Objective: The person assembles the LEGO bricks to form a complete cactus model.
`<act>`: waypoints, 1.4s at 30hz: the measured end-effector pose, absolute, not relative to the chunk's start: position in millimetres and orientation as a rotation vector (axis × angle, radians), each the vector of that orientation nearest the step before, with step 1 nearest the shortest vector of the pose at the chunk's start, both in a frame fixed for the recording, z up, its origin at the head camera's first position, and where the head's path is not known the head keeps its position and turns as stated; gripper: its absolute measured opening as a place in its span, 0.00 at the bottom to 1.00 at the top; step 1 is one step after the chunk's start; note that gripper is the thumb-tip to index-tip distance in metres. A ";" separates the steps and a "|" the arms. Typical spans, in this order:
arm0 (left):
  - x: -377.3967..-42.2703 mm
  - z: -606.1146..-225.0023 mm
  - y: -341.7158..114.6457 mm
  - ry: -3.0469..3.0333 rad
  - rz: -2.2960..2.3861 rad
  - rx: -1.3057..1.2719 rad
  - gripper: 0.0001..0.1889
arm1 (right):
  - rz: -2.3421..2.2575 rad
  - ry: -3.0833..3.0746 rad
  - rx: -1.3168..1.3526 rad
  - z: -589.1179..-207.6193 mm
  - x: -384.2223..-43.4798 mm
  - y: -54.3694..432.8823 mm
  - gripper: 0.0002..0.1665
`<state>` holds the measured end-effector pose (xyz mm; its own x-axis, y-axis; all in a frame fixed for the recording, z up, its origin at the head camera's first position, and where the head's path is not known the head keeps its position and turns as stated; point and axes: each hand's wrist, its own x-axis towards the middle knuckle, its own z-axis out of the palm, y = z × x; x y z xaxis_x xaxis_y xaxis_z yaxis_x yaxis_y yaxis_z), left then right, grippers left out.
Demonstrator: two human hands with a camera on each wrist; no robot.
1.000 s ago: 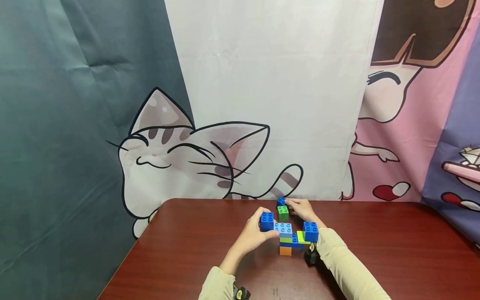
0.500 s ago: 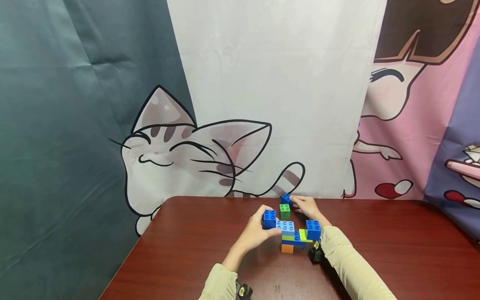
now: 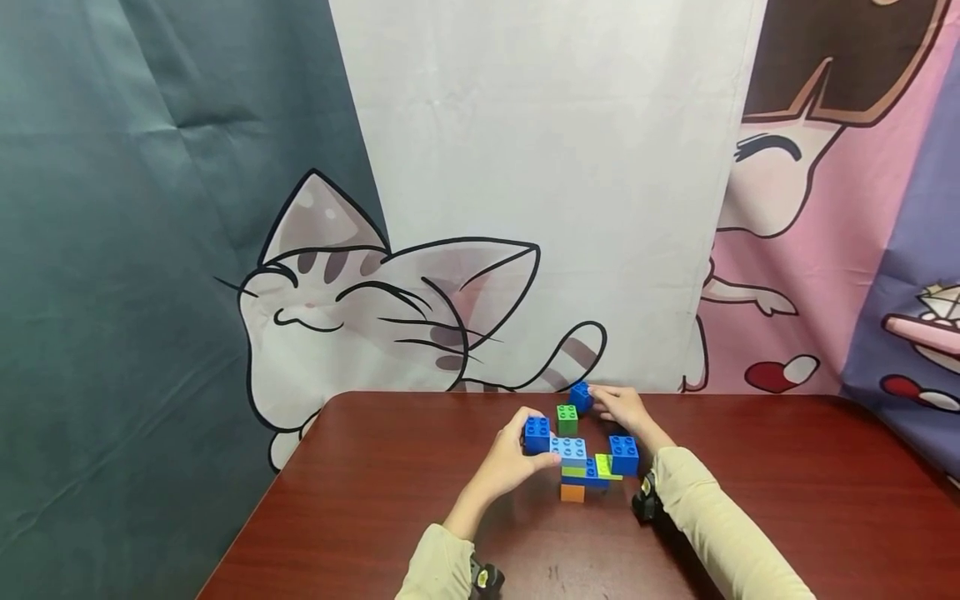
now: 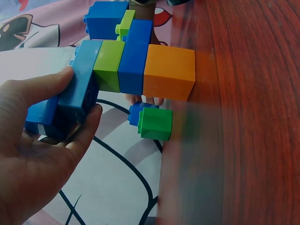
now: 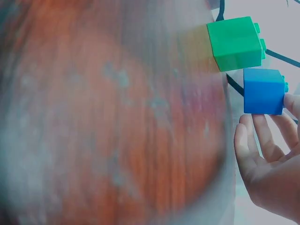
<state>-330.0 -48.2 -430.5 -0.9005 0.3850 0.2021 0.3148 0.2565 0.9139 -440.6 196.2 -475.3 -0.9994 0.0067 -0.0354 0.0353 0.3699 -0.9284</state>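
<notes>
My left hand point(image 3: 504, 461) grips the upper left end of a toy-brick build, thumb on its light blue brick point(image 3: 568, 451) and fingers round a blue brick point(image 3: 537, 434). Below come a lime brick point(image 4: 109, 66), a long blue brick point(image 4: 135, 57) and an orange brick point(image 3: 572, 493) at the bottom. Another blue brick point(image 3: 623, 455) tops the build's right side, over a lime piece point(image 3: 605, 465). At the far table edge my right hand point(image 3: 624, 408) pinches a loose blue brick point(image 5: 264, 91) between thumb and fingers. Close to it sits a green brick point(image 3: 567, 418).
The brown table point(image 3: 360, 517) ends just behind the loose bricks. Beyond that edge hangs a printed cloth backdrop point(image 3: 555, 167) with a cartoon cat. A black wrist camera point(image 3: 647, 500) is strapped to the right wrist, near the build.
The right hand has moved rightward with the loose blue brick, which now stands turned and to the right of the green brick. The left hand keeps its hold on the build.
</notes>
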 end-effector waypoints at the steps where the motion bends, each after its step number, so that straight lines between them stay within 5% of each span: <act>1: -330.2 -430.8 -48.0 2.441 1.752 0.683 0.26 | -1.760 2.572 0.046 -474.9 -440.2 197.1 0.32; 42: -331.6 -431.4 -49.2 2.494 1.706 0.682 0.25 | -1.857 2.503 -0.148 -435.5 -407.3 208.6 0.34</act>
<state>-331.6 -49.2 -431.4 -0.9023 0.3783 0.2069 0.3299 0.2967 0.8962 -407.3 208.6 -435.5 -0.9953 -0.0891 0.0392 -0.0634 0.2873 -0.9557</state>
